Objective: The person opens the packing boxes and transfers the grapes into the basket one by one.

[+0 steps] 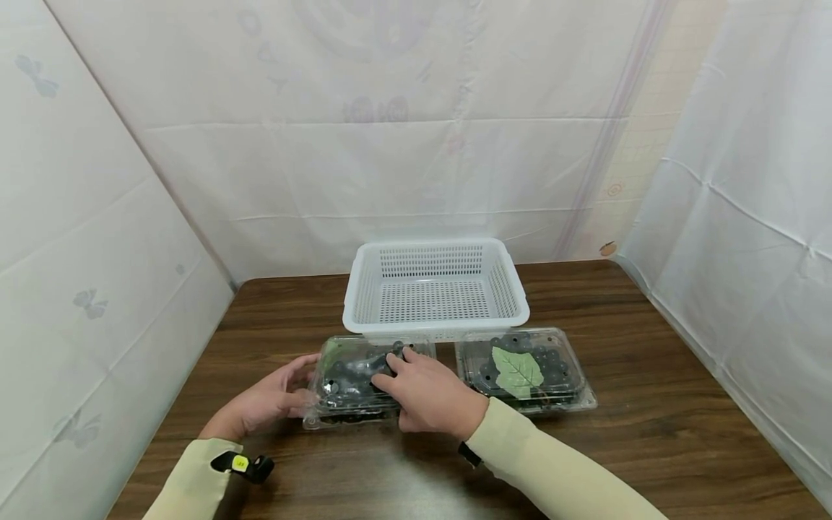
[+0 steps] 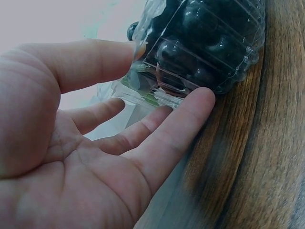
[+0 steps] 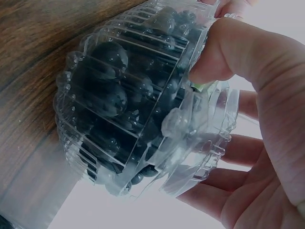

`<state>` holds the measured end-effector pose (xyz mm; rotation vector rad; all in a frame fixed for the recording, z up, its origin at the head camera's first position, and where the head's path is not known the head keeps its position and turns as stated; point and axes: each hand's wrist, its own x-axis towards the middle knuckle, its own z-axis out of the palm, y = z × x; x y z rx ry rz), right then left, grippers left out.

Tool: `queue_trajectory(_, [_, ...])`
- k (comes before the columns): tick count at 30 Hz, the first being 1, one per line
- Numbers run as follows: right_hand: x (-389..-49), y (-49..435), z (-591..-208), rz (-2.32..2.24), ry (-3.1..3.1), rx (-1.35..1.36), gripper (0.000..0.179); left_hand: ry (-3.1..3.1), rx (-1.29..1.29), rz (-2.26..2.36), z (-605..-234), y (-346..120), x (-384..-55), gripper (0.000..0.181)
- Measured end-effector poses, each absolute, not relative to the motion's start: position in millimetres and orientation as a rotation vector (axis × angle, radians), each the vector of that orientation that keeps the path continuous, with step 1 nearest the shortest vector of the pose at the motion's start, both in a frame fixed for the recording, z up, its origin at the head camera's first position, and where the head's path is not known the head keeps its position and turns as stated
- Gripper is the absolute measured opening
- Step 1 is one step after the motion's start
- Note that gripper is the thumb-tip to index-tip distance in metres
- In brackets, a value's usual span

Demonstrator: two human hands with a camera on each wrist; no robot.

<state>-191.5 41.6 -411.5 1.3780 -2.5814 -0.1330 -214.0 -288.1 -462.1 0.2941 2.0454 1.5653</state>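
A clear plastic clamshell box of dark grapes [image 1: 354, 372] lies on the table under both hands. My right hand [image 1: 430, 393] grips its right side, fingers spread over the lid and thumb at the near rim. In the right wrist view, the thumb [image 3: 209, 64] presses the rim beside the grapes. At the box's left end is my left hand [image 1: 276, 397]. The left wrist view shows its thumb [image 2: 102, 62] at the plastic rim and its forefinger [image 2: 183, 126] extended along the lower side. Part of the lid is hidden behind the right hand.
A second clamshell box [image 1: 565, 357], with a green leaf [image 1: 516, 372] on top, lies close to the right hand. Behind both boxes stands a white perforated basket [image 1: 435, 326]. Pale sheeting [image 1: 422, 166] encloses the back and sides of the brown wooden table [image 1: 650, 419].
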Motion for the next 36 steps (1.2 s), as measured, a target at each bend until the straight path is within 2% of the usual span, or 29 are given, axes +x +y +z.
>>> queue_trajectory(36, [-209.1,35.1,-385.9,0.097,-2.769,1.482,0.061,1.996,0.353,1.599,-462.2,-289.1,-214.5,0.090])
